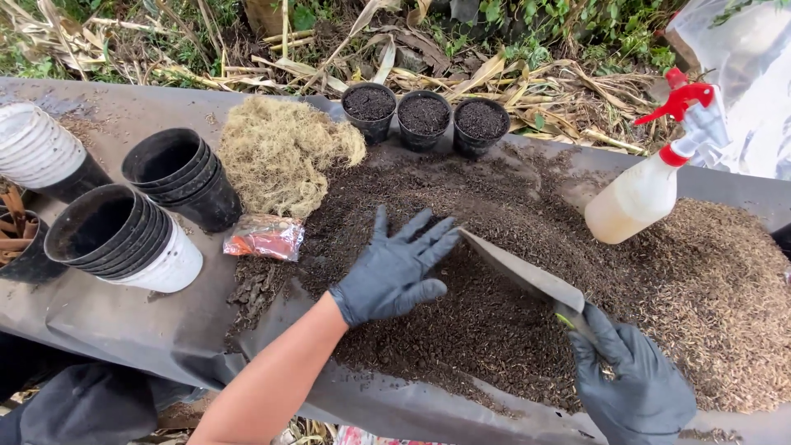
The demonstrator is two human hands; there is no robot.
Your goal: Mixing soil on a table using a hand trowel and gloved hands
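Observation:
My left hand [395, 268], in a black glove, lies flat and spread on a dark heap of potting soil [461, 330], fingertips touching the tip of a metal trowel blade [519, 270]. My right hand [638, 383], also gloved in black, grips the trowel's handle at the lower right, and the blade slants up-left across the soil. Three small black pots [423, 118] filled with dark soil stand in a row at the far edge of the grey sheet [124, 317].
Nested stacks of black and white pots [132, 231] lie on their sides at the left, beside a clump of dry moss [280, 152] and a small orange packet [265, 237]. A spray bottle with a red trigger [651, 177] leans at the right over lighter brown husk mix [725, 280].

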